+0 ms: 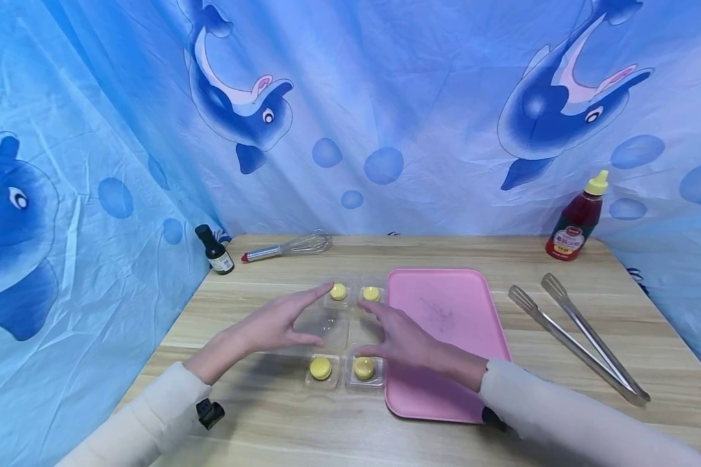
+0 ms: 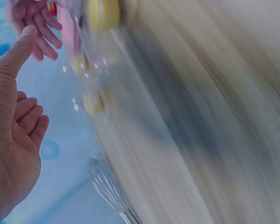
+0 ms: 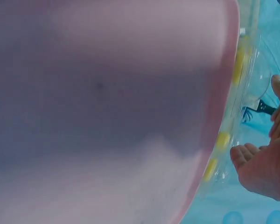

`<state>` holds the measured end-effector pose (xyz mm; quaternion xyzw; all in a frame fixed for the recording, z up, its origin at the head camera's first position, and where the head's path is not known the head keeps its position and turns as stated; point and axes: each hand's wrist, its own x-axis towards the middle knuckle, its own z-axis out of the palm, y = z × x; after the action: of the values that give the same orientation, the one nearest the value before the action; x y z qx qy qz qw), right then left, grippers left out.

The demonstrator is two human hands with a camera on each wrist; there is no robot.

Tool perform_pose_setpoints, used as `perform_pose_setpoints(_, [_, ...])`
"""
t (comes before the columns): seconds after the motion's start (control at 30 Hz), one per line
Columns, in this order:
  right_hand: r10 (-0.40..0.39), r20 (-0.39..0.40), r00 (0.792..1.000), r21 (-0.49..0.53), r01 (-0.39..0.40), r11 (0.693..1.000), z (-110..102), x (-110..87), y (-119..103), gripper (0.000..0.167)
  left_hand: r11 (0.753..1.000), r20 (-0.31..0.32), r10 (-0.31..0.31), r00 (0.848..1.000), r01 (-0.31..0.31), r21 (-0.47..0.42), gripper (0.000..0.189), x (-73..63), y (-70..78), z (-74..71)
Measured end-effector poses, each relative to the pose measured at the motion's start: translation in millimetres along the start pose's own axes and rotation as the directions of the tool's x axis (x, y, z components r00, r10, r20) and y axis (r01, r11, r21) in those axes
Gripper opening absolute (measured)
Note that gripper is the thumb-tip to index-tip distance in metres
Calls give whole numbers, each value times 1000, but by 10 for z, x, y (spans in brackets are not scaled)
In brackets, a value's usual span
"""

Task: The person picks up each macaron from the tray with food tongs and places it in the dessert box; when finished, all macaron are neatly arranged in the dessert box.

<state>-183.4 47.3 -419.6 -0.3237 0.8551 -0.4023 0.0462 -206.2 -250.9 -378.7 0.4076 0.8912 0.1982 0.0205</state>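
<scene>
Several yellow macarons sit in small clear plastic boxes, with one macaron and another macaron behind, and a macaron and a macaron nearer the front. Between them lies a clear plastic lid or box, hard to make out. My left hand hovers over the boxes from the left, fingers extended and thumb apart, holding nothing. Opposite it, my right hand reaches in over the tray's left edge with thumb and fingers spread and nothing held. The left wrist view is blurred.
A pink tray lies right of the boxes. Farther right are metal tongs, with a red sauce bottle behind. At the back left are a whisk and a small dark bottle. A dolphin-print curtain encloses the table.
</scene>
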Motion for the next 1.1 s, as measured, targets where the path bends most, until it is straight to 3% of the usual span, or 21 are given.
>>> perform_pose_setpoints(0.2, [36,28,999,35,-37,999,31,147,45,79,996,9,-92,996,92,1,105,-96,-229,-9])
perform_pose_setpoints(0.43, [60,39,997,14,-60,998,110,262,81,80,989,47,-148,988,148,10,104,-191,-393,29])
perform_pose_setpoints(0.7, [82,65,995,-9,-82,997,164,361,56,78,993,32,-117,993,116,35,93,-233,-432,155])
perform_pose_setpoints(1.1, [107,66,992,6,-108,994,235,414,28,72,993,9,-114,993,114,41,81,-220,-435,196])
